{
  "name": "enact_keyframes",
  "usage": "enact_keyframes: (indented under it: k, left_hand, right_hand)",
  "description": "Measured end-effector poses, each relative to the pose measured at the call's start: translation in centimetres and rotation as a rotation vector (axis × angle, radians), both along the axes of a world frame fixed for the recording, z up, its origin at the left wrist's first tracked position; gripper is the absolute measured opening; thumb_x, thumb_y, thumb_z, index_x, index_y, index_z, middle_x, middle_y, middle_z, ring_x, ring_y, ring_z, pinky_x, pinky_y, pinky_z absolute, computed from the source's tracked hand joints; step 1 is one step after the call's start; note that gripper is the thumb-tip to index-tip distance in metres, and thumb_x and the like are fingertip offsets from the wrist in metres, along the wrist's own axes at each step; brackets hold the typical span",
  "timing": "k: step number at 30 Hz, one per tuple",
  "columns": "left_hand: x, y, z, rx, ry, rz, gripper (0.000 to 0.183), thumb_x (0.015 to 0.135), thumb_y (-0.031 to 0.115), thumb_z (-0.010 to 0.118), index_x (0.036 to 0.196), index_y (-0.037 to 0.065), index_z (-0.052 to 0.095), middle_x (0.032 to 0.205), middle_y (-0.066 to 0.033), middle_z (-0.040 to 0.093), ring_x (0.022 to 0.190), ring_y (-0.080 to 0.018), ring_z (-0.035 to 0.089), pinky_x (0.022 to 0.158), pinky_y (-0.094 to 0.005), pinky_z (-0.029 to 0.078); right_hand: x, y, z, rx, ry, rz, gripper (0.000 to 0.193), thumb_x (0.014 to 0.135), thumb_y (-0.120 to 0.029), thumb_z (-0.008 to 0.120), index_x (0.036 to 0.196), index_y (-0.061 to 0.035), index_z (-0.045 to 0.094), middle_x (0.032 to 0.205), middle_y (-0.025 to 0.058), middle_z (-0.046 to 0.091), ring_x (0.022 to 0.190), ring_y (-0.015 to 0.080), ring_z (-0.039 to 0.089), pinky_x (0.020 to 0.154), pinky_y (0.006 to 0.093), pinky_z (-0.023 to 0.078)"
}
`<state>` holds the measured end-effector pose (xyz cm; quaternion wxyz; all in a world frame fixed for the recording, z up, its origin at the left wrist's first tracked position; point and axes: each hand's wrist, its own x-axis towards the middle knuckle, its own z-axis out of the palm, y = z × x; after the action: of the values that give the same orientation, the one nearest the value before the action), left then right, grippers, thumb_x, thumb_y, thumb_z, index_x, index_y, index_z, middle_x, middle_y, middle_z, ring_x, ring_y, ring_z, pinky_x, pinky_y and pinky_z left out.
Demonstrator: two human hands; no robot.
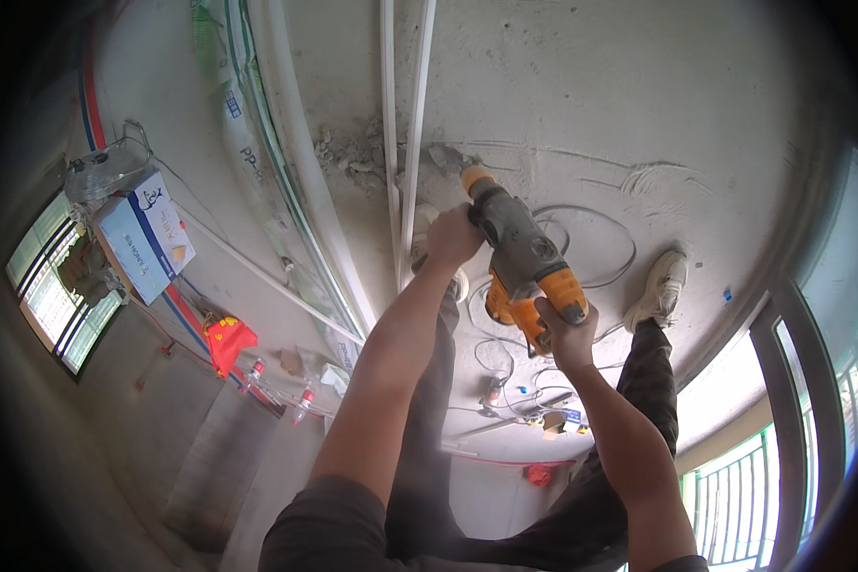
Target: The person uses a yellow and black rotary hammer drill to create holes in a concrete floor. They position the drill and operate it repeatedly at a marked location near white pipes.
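Note:
An orange and grey rotary hammer drill (519, 240) is held between my two hands, its nose pointing away and to the left. My left hand (454, 235) is closed beside the drill's front end; the part it grips is hidden under the fingers. Around the rear handle, my right hand (569, 336) is wrapped. Beyond the orange collar, the drill's tip meets a dusty, gouged patch (453, 157) of the grey concrete; dust blurs the tip. Two slim white pipes (412, 133) run just left of that patch.
Broken rubble (348, 157) lies left of the slim pipes. Long wrapped pipes (257, 157) stretch along the left. A grey cable (629, 250) loops near my shoe (660, 288). Further left are a blue and white box (143, 238), a red bag (229, 343) and plastic bottles (303, 404).

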<state>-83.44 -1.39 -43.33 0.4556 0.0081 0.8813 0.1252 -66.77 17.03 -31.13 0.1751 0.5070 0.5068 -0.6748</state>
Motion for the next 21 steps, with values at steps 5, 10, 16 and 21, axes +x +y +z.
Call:
enact_keyframes:
  k: [5, 10, 16, 21]
  left_hand:
    - [-1.9, -0.8, -0.6, -0.07, 0.113, 0.105, 0.031, 0.094, 0.035, 0.07, 0.112, 0.01, 0.076, 0.107, -0.0205, 0.079, 0.108, -0.0438, 0.073, 0.091, -0.0552, 0.058]
    - [-1.0, -1.9, 1.0, -0.03, 0.104, 0.036, 0.031, 0.093, 0.035, 0.07, 0.109, 0.009, 0.074, 0.104, -0.0205, 0.079, 0.105, -0.0448, 0.074, 0.089, -0.0571, 0.057]
    - [-0.2, -2.2, 0.0, 0.086, 0.092, 0.0, 0.027, 0.092, 0.031, 0.072, 0.106, 0.008, 0.073, 0.1, -0.0215, 0.078, 0.103, -0.046, 0.073, 0.089, -0.0571, 0.057]
    - [-1.9, -2.3, -1.2, 0.105, -0.009, 0.208, 0.038, 0.092, 0.039, 0.074, 0.114, 0.009, 0.077, 0.114, -0.0216, 0.078, 0.112, -0.044, 0.072, 0.093, -0.0535, 0.058]
  right_hand:
    - [-3.9, 0.3, -2.4, -0.01, 0.098, 0.084, 0.025, 0.094, -0.015, 0.084, 0.109, 0.001, 0.072, 0.09, 0.0025, 0.073, 0.075, 0.0096, 0.068, 0.068, 0.0271, 0.055]
    - [-3.9, -0.6, 3.1, -0.029, 0.059, 0.071, 0.027, 0.094, -0.015, 0.083, 0.112, 0.0004, 0.07, 0.095, 0.0022, 0.072, 0.086, 0.0096, 0.065, 0.078, 0.0293, 0.053]
    - [-3.3, -1.3, 3.7, 0.019, 0.057, 0.003, 0.03, 0.094, -0.019, 0.084, 0.109, 0.0035, 0.071, 0.092, 0.0061, 0.074, 0.08, 0.0125, 0.066, 0.074, 0.0307, 0.054]
    - [-7.4, 0.1, 3.7, 0.013, 0.03, 0.168, 0.031, 0.092, -0.019, 0.083, 0.108, 0.0037, 0.071, 0.087, 0.0055, 0.073, 0.077, 0.0112, 0.065, 0.07, 0.0301, 0.053]
